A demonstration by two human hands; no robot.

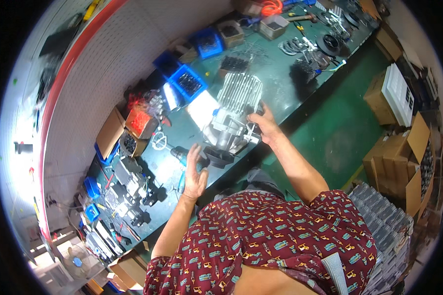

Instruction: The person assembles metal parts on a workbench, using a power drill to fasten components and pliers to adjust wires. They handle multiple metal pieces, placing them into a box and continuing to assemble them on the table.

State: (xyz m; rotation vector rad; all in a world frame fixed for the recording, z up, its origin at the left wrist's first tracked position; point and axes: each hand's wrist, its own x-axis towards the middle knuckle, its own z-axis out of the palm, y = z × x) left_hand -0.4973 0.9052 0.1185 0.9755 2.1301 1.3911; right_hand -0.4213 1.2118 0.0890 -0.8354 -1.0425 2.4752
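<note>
Two bare hands are framing a silver, finned metal motor unit (239, 92) with a black, round, cup-like end piece (218, 157), which is sitting over the dark green table (284, 91) close to its near edge. Whether the unit is resting on the surface or being held clear of it, I cannot tell. Slipping looks like the chief risk: only the right hand (266, 124) is plainly gripping, and it is holding one side, so an uneven weight could be twisting the casting out of its fingers and over the edge. The black end piece, lying nearest the person, could be taking the knock if that end were dropping. A teal-and-black power drill (179, 156) is lying just beside the left hand (197, 180) (an easy thing to be bumping with a knuckle), and a sideways swing of the unit could be shoving it along. Beyond, a blue rectangular plastic bin (188, 82) is holding small dark parts, which a knock from the finned body could be spilling.

The right hand is closing around the unit's right side, thumb on top, fingers curling mostly out of sight, its forearm slanting up from the lower right. The left hand is hovering with fingers spread beside the black end piece, apparently grasping nothing; whether its thumb is touching the rim is unclear.
</note>
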